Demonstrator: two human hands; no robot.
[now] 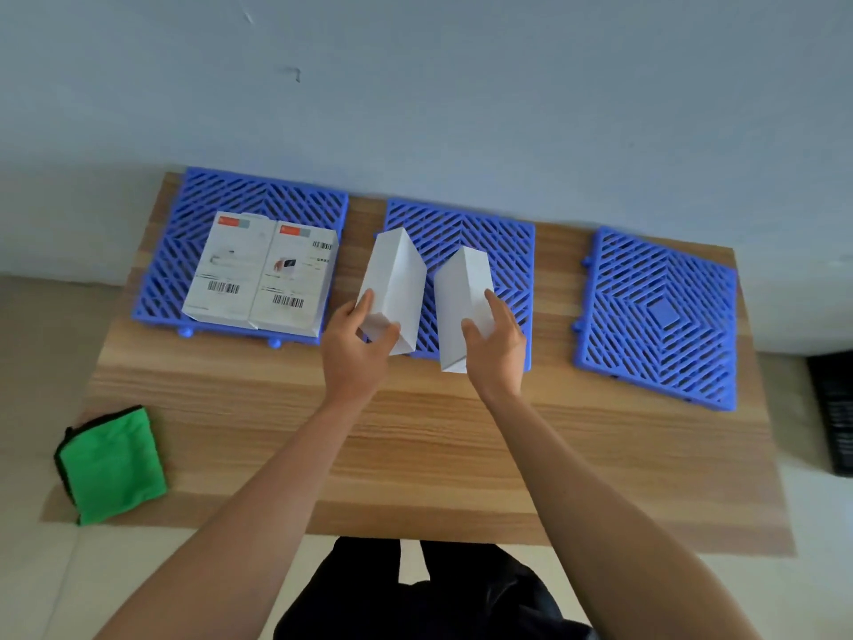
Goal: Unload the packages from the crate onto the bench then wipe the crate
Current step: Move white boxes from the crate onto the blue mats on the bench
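We are partway through the unloading, as far as we can judge. Taking the middle blue grid panel (480,251) as our landmark, our left hand (353,348) has its grip curled round the near end of 1 plain white box (394,279), and our right hand (496,344) has its grip curled round the near end of a 2nd white box (464,307); both boxes are tilted up over the panel's near half, and we cannot tell whether their far ends touch it. Left of the middle panel, 2 labelled boxes (261,272) lie flat side by side on another blue panel (198,196), so those look yet to be moved. Right of the middle panel a 3rd blue panel (660,316) carries nothing. The wooden surface (438,445) nearer to us holds no boxes yet. A folded green cloth (113,464) waits well to the near left of the middle panel, untouched, so we judge the wiping has not begun.
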